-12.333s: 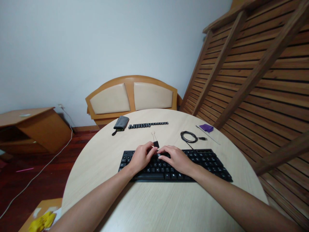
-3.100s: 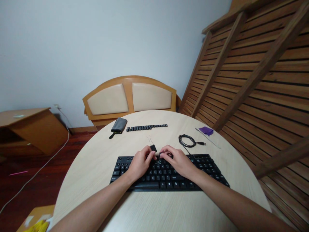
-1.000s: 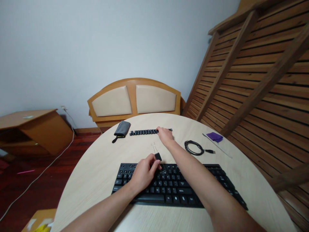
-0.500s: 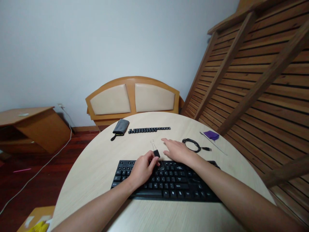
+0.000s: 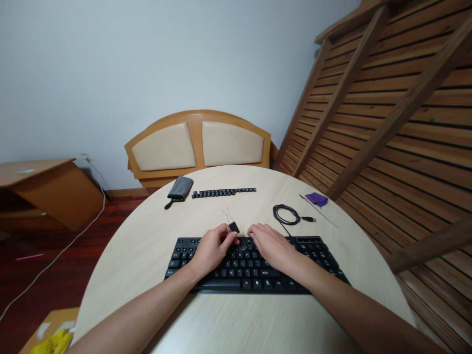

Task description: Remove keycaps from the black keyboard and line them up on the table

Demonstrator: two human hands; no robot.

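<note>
A black keyboard (image 5: 230, 284) lies across the near part of the round table. My left hand (image 5: 213, 248) is closed over its middle, pinching the black handle of a wire keycap puller (image 5: 233, 227). One looped wire end points up and away from me; the other reaches down over the keys. Just to the right of the puller, my right hand (image 5: 271, 242) rests low over the upper keys, fingers bent and close together. Its fingertips are by the keyboard's back edge, and whatever they may pinch is hidden.
Removed keycaps (image 5: 217, 192) form a row at the far side. Left of them is a grey pouch (image 5: 180, 189). A coiled USB cable (image 5: 286, 215), a purple cloth (image 5: 317, 198) and a thin pale stick (image 5: 324, 215) lie at the right. Wooden slatted panels (image 5: 398, 118) lean close by.
My right hand has drawn back from beyond the keyboard to its upper keys, and its spread fingers have bent together. My left hand still holds the keycap puller. The view has shifted slightly.
</note>
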